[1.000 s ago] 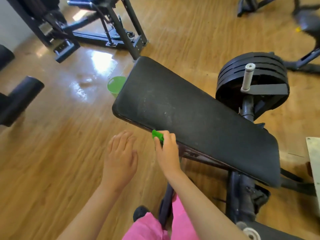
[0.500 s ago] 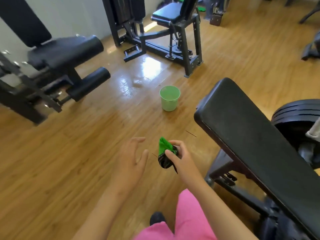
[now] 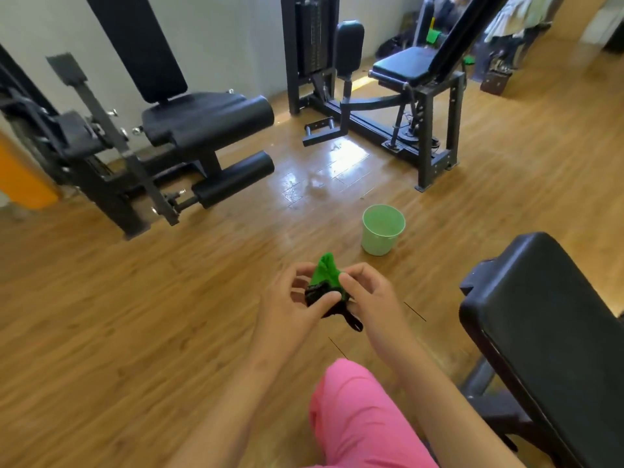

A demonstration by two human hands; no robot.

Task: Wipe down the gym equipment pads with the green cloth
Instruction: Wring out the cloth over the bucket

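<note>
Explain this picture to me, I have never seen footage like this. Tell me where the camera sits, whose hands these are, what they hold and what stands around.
There is no machine here, only a person. The single picture comes from a wide-angle camera worn on the person's head, looking forward and down, so the arms reach in from the bottom edge. The left hand and the right hand meet in the middle and both grip a bunched green cloth, which has a black part at its lower end. A small green bucket stands on the wooden floor just beyond the hands. To the right is a black padded bench. Farther back stand a leg machine and another seated machine.
</note>
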